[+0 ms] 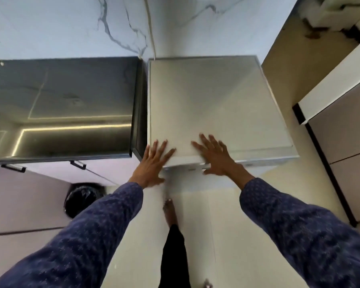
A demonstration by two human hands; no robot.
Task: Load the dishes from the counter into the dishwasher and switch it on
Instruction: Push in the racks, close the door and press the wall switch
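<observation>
The dishwasher (212, 104) is a white freestanding box seen from above, standing right of the dark counter (60, 107). Its door looks closed. My left hand (154, 163) lies flat with spread fingers on the front left edge of the dishwasher's top. My right hand (214, 156) lies flat with spread fingers on the front middle of the top, its thumb over the front lip. Neither hand holds anything. No dishes show on the counter in this view.
A black-lined bin (82, 199) stands on the floor below the counter's cabinet doors (50, 177). A pale cabinet with dark edging (330, 125) stands to the right. The marble wall (92, 26) is behind. My foot (169, 210) is on the pale floor.
</observation>
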